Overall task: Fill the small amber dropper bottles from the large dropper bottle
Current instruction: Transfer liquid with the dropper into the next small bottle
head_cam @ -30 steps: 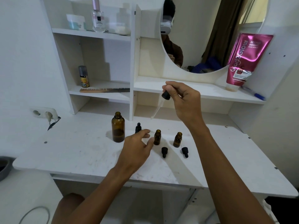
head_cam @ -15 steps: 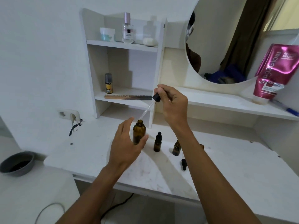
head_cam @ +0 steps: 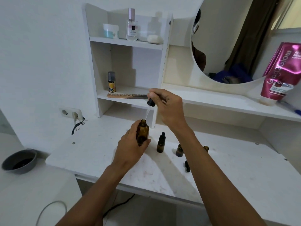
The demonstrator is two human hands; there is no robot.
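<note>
Left hand (head_cam: 130, 149) gripping large amber bottle (head_cam: 143, 133) on the surface (head_cam: 244, 168), right hand (head_cam: 166, 106) pinching dropper (head_cam: 150, 103) over its open mouth, pink "Glad2Glow" tube (head_cam: 280, 74) on shelf (head_cam: 228, 103).

1. White wall (head_cam: 40, 54) at left; double socket (head_cam: 70, 112) with one plug in it.
2. White vanity desk (head_cam: 244, 176) with scuffed top and shelf unit (head_cam: 127, 43).
3. Round mirror (head_cam: 236, 38) reflects a brown curtain.
4. Grey bowl (head_cam: 18, 161) sits low left.
</note>
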